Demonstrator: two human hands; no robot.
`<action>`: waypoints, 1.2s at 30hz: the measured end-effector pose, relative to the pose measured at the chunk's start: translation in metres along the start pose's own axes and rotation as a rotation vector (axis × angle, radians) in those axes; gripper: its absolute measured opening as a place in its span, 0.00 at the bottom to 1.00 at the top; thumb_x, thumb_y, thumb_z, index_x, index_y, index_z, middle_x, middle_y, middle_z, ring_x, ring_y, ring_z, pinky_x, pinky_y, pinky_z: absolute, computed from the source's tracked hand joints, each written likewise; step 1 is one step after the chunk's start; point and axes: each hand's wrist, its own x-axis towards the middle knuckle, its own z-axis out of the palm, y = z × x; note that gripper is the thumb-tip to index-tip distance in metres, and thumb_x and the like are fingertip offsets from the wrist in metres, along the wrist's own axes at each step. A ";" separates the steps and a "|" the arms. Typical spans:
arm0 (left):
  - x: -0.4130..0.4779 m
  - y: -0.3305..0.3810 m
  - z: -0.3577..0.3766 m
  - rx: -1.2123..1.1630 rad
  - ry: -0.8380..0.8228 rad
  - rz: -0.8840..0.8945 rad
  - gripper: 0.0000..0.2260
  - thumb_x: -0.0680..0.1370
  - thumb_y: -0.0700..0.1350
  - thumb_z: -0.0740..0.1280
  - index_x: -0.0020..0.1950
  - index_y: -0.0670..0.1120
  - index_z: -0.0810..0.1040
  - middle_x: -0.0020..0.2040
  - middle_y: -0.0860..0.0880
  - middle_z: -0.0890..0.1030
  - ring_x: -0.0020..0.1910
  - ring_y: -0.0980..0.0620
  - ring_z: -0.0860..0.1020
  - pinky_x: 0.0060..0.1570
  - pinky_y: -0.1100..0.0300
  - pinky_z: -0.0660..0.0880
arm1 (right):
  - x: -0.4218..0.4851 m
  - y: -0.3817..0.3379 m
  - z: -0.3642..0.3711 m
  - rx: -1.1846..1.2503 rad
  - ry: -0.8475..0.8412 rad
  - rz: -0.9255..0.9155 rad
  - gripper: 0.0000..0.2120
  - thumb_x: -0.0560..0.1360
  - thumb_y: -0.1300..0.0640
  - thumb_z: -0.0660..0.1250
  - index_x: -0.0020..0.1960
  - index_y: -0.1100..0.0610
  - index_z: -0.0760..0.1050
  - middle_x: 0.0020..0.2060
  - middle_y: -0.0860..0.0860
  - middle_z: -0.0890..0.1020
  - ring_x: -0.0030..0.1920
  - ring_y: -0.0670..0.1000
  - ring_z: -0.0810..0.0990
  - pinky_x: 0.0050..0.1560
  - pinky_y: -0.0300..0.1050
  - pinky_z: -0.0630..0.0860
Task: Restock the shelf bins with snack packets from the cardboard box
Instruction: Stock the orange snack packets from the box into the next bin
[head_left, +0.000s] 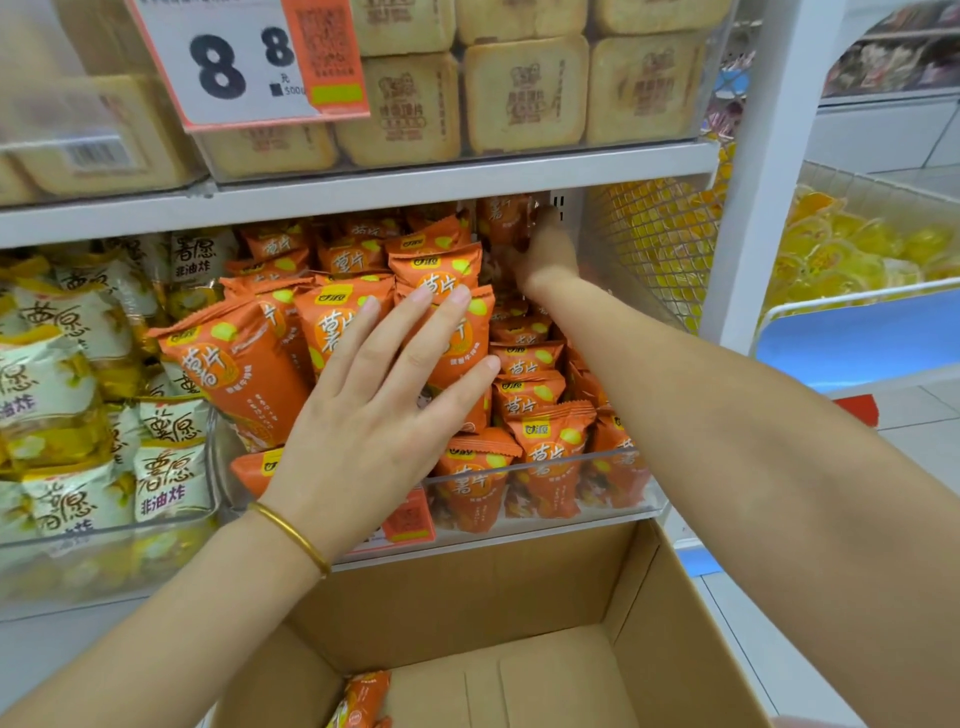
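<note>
Your left hand (384, 410) lies flat, fingers straight and spread, pressing on the orange packets (524, 364) heaped in the clear bin (623, 460) on the shelf (519, 538). Your right hand (548, 254) reaches into the bin's far right corner against a packet there, but blur hides whether it grips it. The box (675, 649) sits near, below the shelf, with a few packets at its near left.
</note>
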 end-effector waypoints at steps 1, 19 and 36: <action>0.000 0.000 0.000 0.001 0.002 0.000 0.18 0.77 0.41 0.67 0.67 0.47 0.74 0.73 0.36 0.64 0.72 0.37 0.61 0.70 0.38 0.59 | 0.001 0.000 0.002 -0.011 -0.012 -0.011 0.26 0.77 0.56 0.66 0.70 0.62 0.60 0.65 0.58 0.75 0.65 0.58 0.74 0.61 0.49 0.70; -0.001 0.001 -0.001 0.014 -0.021 0.003 0.22 0.74 0.40 0.70 0.68 0.48 0.73 0.73 0.36 0.63 0.73 0.36 0.60 0.69 0.37 0.59 | -0.009 -0.008 -0.003 -0.224 -0.151 -0.024 0.28 0.76 0.48 0.68 0.69 0.62 0.65 0.62 0.58 0.76 0.63 0.59 0.75 0.56 0.47 0.72; -0.166 0.056 -0.054 -0.240 -0.479 0.096 0.09 0.71 0.42 0.66 0.49 0.45 0.82 0.65 0.39 0.75 0.61 0.38 0.70 0.54 0.45 0.71 | -0.303 0.017 -0.032 -0.409 -0.635 -0.372 0.04 0.76 0.55 0.62 0.47 0.51 0.77 0.43 0.45 0.78 0.47 0.49 0.77 0.44 0.47 0.75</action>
